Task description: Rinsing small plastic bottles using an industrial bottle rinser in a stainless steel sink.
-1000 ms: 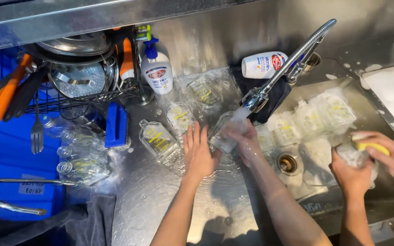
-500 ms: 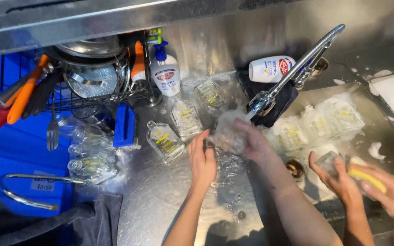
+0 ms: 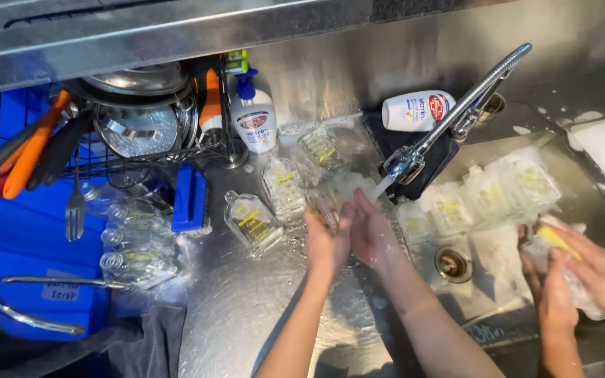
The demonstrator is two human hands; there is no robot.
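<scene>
My left hand and my right hand are pressed together around a small clear glass bottle, held under the water that runs from the steel tap. The bottle is mostly hidden by my fingers. On the wet steel counter to the left lie more clear bottles with yellow print, one closest to my left hand, another behind it. Several soapy bottles lie in the sink basin.
Another person's hands at the right scrub a bottle with a yellow sponge. A dish rack with a pot, lid and utensils stands at the back left beside a white pump bottle. Rinsed bottles lie on a blue surface.
My hands have drawn together on the bottle and shifted slightly toward the tap. The other person's hands moved lower in the sink. The view has shifted.
</scene>
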